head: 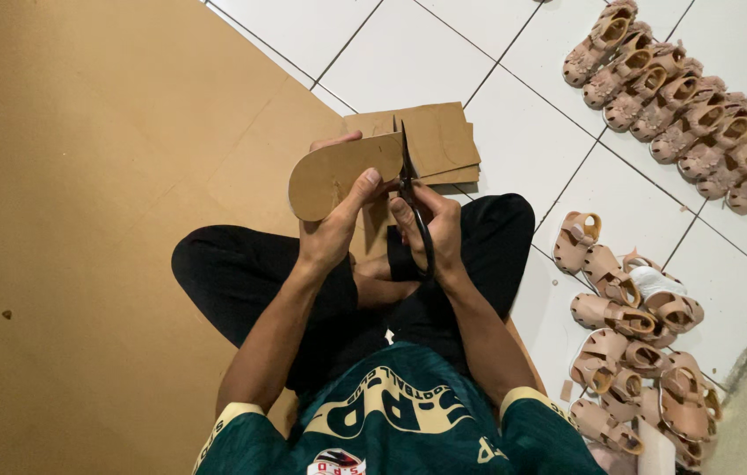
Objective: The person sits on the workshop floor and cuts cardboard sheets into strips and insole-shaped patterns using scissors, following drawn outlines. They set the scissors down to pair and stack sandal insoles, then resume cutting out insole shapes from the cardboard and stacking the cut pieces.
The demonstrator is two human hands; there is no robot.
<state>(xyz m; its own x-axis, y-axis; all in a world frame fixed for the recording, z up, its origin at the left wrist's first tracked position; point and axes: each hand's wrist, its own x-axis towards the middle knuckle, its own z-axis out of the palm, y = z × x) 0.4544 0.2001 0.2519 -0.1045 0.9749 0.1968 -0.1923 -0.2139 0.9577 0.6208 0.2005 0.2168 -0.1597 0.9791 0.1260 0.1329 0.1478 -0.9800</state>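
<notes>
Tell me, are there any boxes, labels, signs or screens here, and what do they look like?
No packages, signs or screens show.
Round badge: bottom edge, on the green shirt; white, red and dark.
Curved cream lettering: across the green shirt's chest.
Stack of flat brown cardboard pieces: on the white tiled floor beyond the hands; plain, unprinted.

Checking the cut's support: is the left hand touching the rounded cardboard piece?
Touching. The head view shows the left hand pinching the rounded cardboard piece, thumb pressed on its face beside the scissors.

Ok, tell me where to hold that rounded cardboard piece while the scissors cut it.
Hold the rounded cardboard piece near its straight lower edge, coming from below as the left hand does, thumb on top. The scissors enter at its right end, so keep the grip left of the blades.
</notes>
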